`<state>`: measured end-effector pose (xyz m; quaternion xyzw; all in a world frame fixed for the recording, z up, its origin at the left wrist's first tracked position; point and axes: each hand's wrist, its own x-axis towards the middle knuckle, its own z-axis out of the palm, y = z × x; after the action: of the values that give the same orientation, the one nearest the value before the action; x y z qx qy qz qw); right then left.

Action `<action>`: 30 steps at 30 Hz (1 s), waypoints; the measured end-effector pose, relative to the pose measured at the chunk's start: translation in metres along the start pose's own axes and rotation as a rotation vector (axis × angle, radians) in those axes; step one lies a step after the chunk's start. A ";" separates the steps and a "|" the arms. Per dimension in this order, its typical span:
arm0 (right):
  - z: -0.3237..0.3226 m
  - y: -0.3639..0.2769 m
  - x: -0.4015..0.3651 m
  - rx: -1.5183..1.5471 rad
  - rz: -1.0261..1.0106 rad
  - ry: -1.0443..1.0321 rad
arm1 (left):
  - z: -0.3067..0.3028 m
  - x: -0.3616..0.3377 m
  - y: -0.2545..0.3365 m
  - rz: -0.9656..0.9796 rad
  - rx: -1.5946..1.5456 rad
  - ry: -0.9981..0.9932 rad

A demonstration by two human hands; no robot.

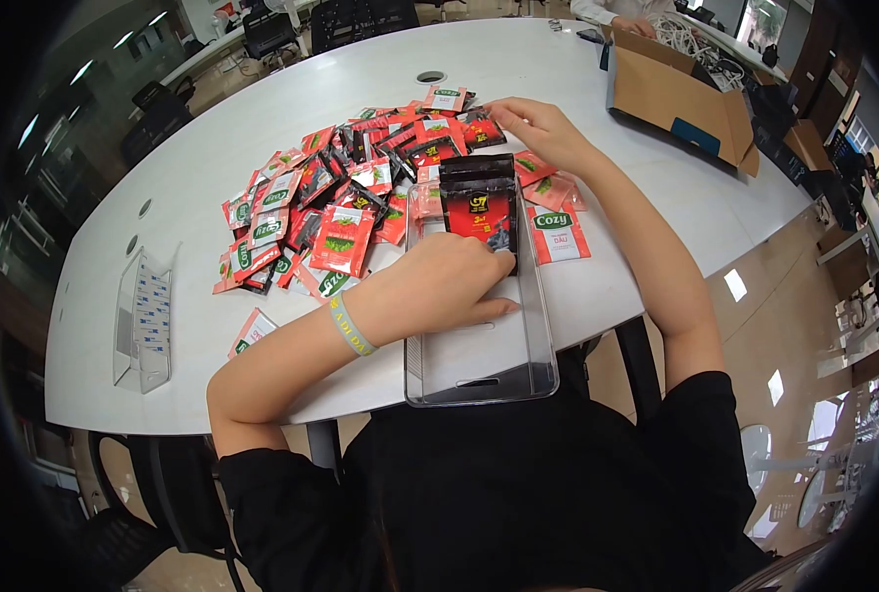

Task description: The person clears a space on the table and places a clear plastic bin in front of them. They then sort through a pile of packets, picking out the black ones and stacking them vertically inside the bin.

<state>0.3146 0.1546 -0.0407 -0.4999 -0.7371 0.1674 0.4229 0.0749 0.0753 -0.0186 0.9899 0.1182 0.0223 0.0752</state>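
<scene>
My left hand (449, 281), with a grey wristband, reaches over a clear plastic tray (479, 365) at the table's front edge. Its curled fingers rest on the lower end of a black-and-red G7 coffee sachet (479, 207) in the tray; some fingertips are hidden. More black sachet tops show behind that one, and pink sachets lie in the left compartment. Beyond the tray my right hand (538, 128) has its fingers closed at the edge of another coffee sachet (483, 130), at the right side of a loose pile of mixed sachets (341, 237).
Right of the tray lies a red-and-white Cozy tea sachet (558, 235). A second clear plastic holder (148, 326) stands at the left. An open cardboard box (676, 104) sits at the back right, near another person's hand (634, 27) and white cables (684, 39).
</scene>
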 end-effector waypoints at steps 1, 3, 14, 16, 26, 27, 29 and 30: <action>0.004 0.012 0.001 -0.001 0.000 0.005 | 0.000 0.000 0.000 -0.007 0.002 -0.012; 0.009 0.025 0.002 0.070 0.007 0.060 | 0.002 0.000 -0.001 0.004 0.004 -0.003; 0.056 0.002 0.025 -0.623 0.336 -0.113 | 0.000 0.001 0.000 0.019 -0.001 0.018; 0.058 -0.005 0.026 -0.623 0.328 -0.076 | 0.001 0.002 -0.001 0.053 -0.002 0.033; 0.054 0.038 0.026 -0.289 0.238 0.084 | 0.001 0.001 -0.001 0.116 -0.079 0.071; 0.051 0.038 0.025 -0.305 0.245 0.104 | 0.000 0.001 -0.001 0.122 -0.096 0.075; 0.045 0.033 0.024 -0.252 0.265 0.196 | 0.000 0.001 -0.001 0.134 -0.109 0.085; 0.042 0.029 0.022 -0.191 0.289 0.280 | 0.000 0.000 -0.001 0.134 -0.116 0.083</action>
<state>0.2959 0.1948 -0.0746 -0.6564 -0.6044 0.0847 0.4436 0.0750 0.0764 -0.0184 0.9877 0.0533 0.0752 0.1259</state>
